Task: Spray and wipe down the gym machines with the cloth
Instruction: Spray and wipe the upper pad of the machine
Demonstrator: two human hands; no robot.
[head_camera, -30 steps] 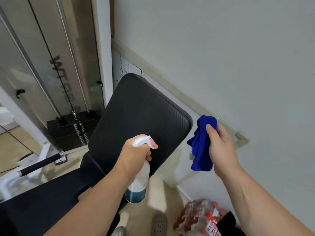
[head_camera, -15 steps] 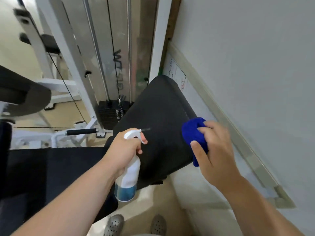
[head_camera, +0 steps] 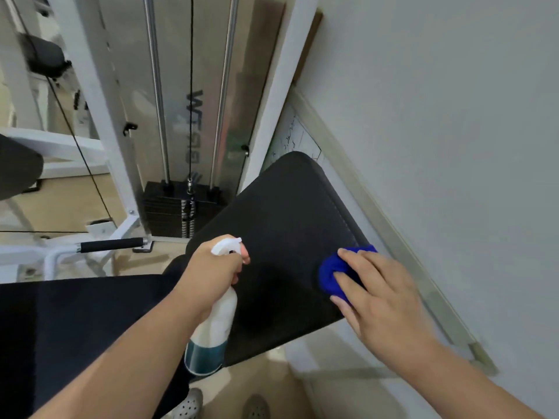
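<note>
On the black bench pad, near its right edge, you are pressing the blue cloth down with your right hand, fingers lying nearly straight over it. At the pad's left edge, your left hand is gripping the white spray bottle, nozzle pointing across the pad.

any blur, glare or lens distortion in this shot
Head view: wide-angle lens skews the wall trim and white frame post; the upper-left roller pad is smeared; soft reflections on the shiny panel; blue cloth and spray bottle look fairly sharp.
</note>
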